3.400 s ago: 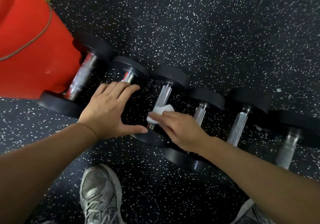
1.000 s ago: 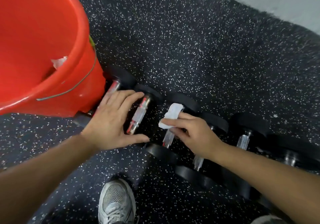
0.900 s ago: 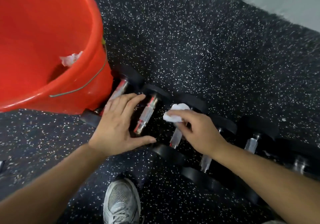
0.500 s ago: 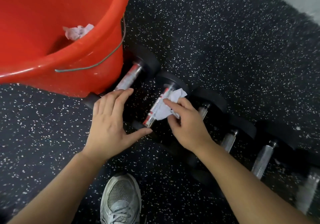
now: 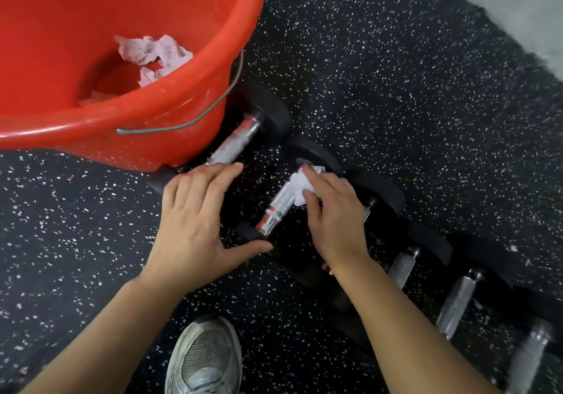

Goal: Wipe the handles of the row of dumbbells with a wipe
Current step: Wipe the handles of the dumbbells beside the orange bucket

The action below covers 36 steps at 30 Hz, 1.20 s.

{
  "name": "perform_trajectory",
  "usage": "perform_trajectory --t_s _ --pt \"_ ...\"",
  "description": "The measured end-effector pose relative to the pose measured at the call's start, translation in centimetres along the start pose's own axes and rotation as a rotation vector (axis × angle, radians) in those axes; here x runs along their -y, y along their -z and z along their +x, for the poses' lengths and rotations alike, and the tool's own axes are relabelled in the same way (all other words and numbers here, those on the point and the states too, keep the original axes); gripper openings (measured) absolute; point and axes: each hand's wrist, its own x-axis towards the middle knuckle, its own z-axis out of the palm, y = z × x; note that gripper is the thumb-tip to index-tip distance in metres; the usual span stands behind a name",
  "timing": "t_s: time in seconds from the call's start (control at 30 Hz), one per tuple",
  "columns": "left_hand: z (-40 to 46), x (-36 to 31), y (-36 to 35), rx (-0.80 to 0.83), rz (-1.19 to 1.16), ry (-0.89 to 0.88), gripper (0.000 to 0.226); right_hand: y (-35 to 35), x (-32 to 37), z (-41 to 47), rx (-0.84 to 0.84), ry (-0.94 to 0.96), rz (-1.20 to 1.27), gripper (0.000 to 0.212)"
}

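Note:
Several black dumbbells with metal handles lie in a diagonal row on the speckled floor. My right hand (image 5: 330,214) pinches a white wipe (image 5: 300,185) against the far end of the second dumbbell's handle (image 5: 275,209). My left hand (image 5: 195,226) lies flat with fingers spread, resting between the first dumbbell's handle (image 5: 234,144) and the second one, its thumb by the near weight. More handles (image 5: 455,305) run to the lower right, partly hidden by my right forearm.
A big red bucket (image 5: 170,104) with used crumpled wipes (image 5: 152,55) inside stands at the upper left, touching the first dumbbell. My grey shoe (image 5: 204,360) is on the floor below my hands. Pale floor shows at the top right corner.
My right hand moved the wipe from the third dumbbell's handle to the second one and has slid it toward the far end. The view shifted left toward the bucket.

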Motion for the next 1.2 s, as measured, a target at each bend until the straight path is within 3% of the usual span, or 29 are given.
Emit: perform_trajectory --t_s 0.17,0.27,0.4,0.47,0.53,0.7,0.77,0.87,0.97,1.2 --pt "-0.5 1.1 0.4 0.008 0.01 0.051 0.112 -0.8 0.2 -0.2 0.027 -0.048 0.004 0.047" --pt "-0.7 1.3 0.3 0.017 0.029 0.069 0.114 -1.3 0.0 -0.2 0.024 -0.012 0.086 0.039" --pt "-0.6 1.3 0.3 0.014 0.021 0.086 0.115 -1.0 0.0 -1.6 0.253 0.2 0.224 0.035" --pt "-0.5 1.2 0.3 0.007 0.018 0.093 0.116 -0.5 -0.1 -1.6 0.376 0.333 0.123 0.036" --pt "-0.5 1.0 0.3 0.007 0.015 0.098 0.117 -0.2 -0.5 -0.7 0.353 0.409 -0.054 0.036" --pt "-0.5 0.9 0.5 0.017 0.007 0.118 0.12 0.4 -1.4 1.8 0.18 0.132 -0.301 0.047" --pt "-0.5 0.8 0.4 0.021 0.01 0.125 0.123 0.4 -1.3 1.1 0.208 0.11 -0.245 0.048" --pt "-0.5 0.5 0.4 0.027 0.018 0.145 0.126 0.2 -0.3 -0.9 0.359 0.201 -0.008 0.044" --pt "-0.5 0.3 0.4 0.033 0.027 0.159 0.128 0.1 -0.6 -0.9 0.442 0.306 0.039 0.045" --pt "-0.5 0.4 0.5 0.049 0.029 0.169 0.13 -0.4 -2.0 0.5 0.214 0.025 0.094 0.041"
